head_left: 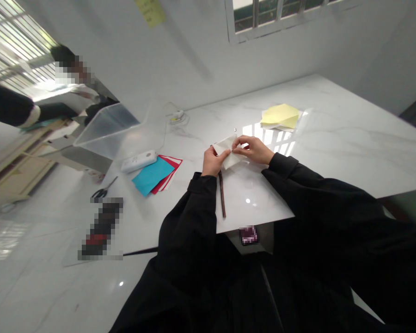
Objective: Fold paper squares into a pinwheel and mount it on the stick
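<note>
A small piece of cream-white paper [231,161] is held above the marble-look table between both hands. My left hand [212,162] grips its left side, thumb pressed on top. At the paper's upper right, my right hand [254,149] pinches with thumb and fingertips; whether the paper is folded there I cannot make out. A thin brown stick [222,194] lies on the table beneath my left wrist, its upper end hidden by that hand. Just beyond the hands sits a tiny shiny object [235,130], too small to name.
Blue and red paper sheets [154,175] lie left, beside a white power strip [139,161] and clear plastic bin [107,129]. Scissors [102,190] are farther left. Yellow paper [280,116] lies at the back right. Another person [79,88] is at the far left.
</note>
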`<state>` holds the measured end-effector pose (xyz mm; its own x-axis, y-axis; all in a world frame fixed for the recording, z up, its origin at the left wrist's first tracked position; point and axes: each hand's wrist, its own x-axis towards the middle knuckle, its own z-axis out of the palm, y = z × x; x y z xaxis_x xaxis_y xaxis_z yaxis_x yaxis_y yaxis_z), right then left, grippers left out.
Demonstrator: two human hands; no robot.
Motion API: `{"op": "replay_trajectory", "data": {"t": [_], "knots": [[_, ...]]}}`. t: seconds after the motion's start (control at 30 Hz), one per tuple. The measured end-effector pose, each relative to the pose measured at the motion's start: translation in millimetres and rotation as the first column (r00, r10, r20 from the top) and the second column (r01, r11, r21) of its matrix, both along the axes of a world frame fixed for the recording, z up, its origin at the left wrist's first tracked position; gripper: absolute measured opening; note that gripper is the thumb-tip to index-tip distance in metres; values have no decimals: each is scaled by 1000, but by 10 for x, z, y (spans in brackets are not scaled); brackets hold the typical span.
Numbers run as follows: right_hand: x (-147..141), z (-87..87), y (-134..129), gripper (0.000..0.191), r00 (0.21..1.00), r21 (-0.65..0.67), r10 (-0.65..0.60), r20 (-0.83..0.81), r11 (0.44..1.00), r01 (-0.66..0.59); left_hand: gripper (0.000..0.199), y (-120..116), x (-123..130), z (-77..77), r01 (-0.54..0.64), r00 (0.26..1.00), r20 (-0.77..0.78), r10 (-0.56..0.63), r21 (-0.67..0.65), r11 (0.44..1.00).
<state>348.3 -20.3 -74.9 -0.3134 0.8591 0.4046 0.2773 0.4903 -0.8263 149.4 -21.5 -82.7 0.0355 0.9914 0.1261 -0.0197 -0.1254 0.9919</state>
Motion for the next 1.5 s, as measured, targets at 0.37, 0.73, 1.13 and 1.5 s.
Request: {"op": "replay_trajectory", "data": {"t": [0.37, 0.73, 1.13, 1.5], "knots": [[0, -22, 13, 22, 1000, -7, 6, -16, 1000, -6, 53, 19, -8, -23, 7, 1000, -8, -7, 8, 1000], [-3, -12, 9, 23, 1000, -6, -3, -10, 1000, 3, 51, 6, 0, -4, 5, 1000, 4, -5, 3, 1000], [-4, -20, 11, 22, 1000, -7, -2, -14, 1000, 2, 51, 22, -7, -23, 6, 1000, -7, -5, 14, 1000], [-3, -19, 15, 22, 1000, -3, 3, -5, 1000, -3, 50, 19, -1, -12, 0, 1000, -9, 0, 3, 1000]]}}
